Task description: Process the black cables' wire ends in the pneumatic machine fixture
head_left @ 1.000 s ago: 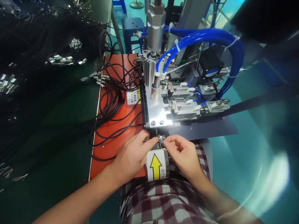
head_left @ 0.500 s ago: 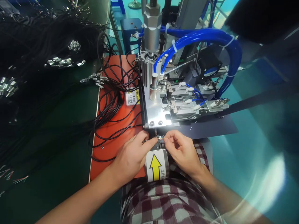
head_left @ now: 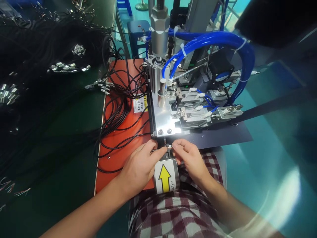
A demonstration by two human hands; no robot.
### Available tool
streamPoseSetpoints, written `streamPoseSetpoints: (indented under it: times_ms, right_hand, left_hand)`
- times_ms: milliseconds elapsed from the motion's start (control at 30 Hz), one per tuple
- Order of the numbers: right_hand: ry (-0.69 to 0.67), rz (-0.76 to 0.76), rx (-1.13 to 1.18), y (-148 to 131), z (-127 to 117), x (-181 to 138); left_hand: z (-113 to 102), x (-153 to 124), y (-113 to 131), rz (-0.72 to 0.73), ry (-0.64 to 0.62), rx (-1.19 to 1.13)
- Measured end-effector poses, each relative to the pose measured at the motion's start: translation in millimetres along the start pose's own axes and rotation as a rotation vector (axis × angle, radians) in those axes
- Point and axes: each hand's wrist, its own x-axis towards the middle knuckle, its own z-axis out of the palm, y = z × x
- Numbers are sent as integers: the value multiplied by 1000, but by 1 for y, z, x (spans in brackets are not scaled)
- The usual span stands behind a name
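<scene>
My left hand [head_left: 140,165] rests on the orange mat [head_left: 116,145] with its fingers pinched on a thin black cable [head_left: 156,150] that runs into a small fixture [head_left: 169,149] at the front of the machine. My right hand [head_left: 189,158] is closed in a pinch at the same fixture, on the fine wire ends of the cable, which are too small to make out. Just below both hands sits a metal block with a yellow arrow label [head_left: 165,178].
A pneumatic press machine [head_left: 168,99] with blue air hoses [head_left: 218,39] stands behind the hands. Loops of black cables [head_left: 121,99] with metal terminals [head_left: 102,86] lie over the mat's left side. Heaps of black cables [head_left: 37,66] cover the green bench at left.
My right hand has shifted slightly left and closer to the fixture, fingers tightening at the wire ends. My left hand stays in place.
</scene>
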Motion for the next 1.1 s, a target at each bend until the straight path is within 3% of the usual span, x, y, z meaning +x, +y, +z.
streamPoseSetpoints:
  times_ms: [333,600,1000,1100]
  right_hand:
    - [0,-56,-64,3,1,0]
    - [-91,81,78,3,-2,4]
    - [-25,-103,-118,7,-3,-1]
    - [-61,-71,-62,8,-6,2]
  left_hand:
    - [0,-1,-1,7,7,-3]
    - [-5,0,7,-38,-10,193]
    - [-3,0,0,-33,4,39]
    - [-4,-1,3,-47,-13,88]
